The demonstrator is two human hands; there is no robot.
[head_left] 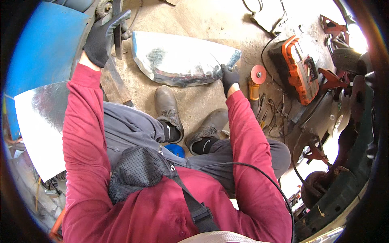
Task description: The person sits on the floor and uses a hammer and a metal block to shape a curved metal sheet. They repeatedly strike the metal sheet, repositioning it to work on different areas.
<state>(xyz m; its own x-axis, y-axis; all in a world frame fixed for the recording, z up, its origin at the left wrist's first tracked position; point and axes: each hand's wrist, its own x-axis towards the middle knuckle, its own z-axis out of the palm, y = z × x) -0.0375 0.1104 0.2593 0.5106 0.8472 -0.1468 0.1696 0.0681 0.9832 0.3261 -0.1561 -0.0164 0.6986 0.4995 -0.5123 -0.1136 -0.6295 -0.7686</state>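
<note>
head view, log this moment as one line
left hand: grips dark bar | right hand: grips metal panel edge | grinder: on ground

One head-worn fisheye view looks steeply down the wearer's red-sleeved torso to the curved shiny sheet-metal panel [182,58] on the sandy ground, close below; edges bend toward the rim.

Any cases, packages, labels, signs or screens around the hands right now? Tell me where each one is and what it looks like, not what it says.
Tool case: on the ground to the person's right, beyond the angle grinder; boxy, orange and black, lying tilted with dark cables around it.
No labels, signs or screens can be made out.
</note>
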